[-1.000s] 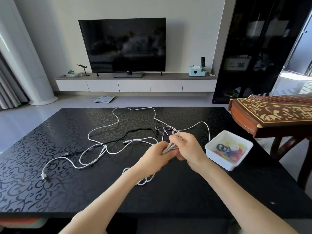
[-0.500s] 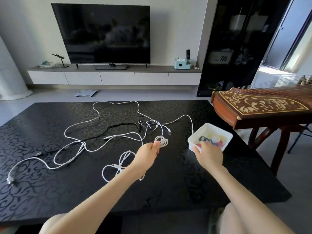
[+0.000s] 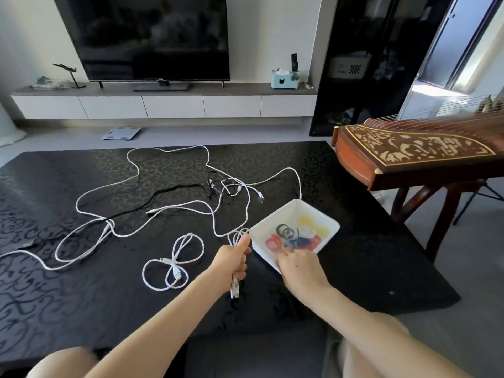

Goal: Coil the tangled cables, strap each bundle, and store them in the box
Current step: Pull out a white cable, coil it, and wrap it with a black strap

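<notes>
Cable bundle (image 3: 234, 287) in fist of L hand (image 3: 231, 261), beside box (image 3: 283, 218); R hand (image 3: 298, 266) grip unclear

The left hand (image 3: 231, 261) closes round the coiled white cable (image 3: 234, 289) and hides the middle of the bundle, so only a few loops above the thumb and the plug ends below the fist show. The right hand (image 3: 298, 266) covers the near rim of the white box (image 3: 321, 214), and its fingertips blur into the coloured straps (image 3: 289, 238), so whether they pinch one cannot be told. At the left a long white cable (image 3: 107, 227) runs off the picture's edge.
</notes>
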Action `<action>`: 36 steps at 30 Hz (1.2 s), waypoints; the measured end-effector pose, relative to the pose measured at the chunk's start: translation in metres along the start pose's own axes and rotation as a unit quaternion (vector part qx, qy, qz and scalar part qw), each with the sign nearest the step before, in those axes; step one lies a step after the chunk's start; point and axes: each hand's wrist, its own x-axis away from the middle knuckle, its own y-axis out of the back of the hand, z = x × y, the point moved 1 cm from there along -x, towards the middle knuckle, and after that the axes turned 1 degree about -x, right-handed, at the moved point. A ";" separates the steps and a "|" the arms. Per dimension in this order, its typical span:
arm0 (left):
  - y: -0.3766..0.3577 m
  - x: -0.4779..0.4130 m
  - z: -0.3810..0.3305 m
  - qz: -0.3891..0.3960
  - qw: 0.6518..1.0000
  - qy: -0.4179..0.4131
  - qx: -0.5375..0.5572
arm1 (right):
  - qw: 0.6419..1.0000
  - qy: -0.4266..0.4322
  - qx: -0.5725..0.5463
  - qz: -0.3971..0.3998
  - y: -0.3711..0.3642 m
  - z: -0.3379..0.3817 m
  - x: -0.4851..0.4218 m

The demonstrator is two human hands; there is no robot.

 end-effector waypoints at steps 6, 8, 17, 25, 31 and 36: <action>0.014 -0.003 0.032 0.044 0.986 0.018 0.160 | 0.992 0.028 0.121 -0.036 0.007 0.038 0.016; 0.016 0.000 0.037 0.063 0.980 0.024 0.188 | 0.989 0.031 0.142 -0.029 0.008 0.043 0.018; 0.006 0.007 0.037 0.092 0.974 -0.030 0.202 | 0.991 0.086 0.095 -0.031 0.041 0.031 0.014; 0.011 0.006 0.022 0.017 0.983 -0.136 0.122 | 0.997 0.055 0.045 0.005 0.072 -0.007 -0.006; 0.006 0.002 0.007 0.088 0.976 -0.135 0.149 | 0.995 0.091 -0.036 -0.022 0.088 -0.002 0.005; 0.004 -0.001 0.004 0.098 0.966 -0.171 0.164 | 0.967 -0.008 -0.248 -0.051 0.087 -0.011 0.006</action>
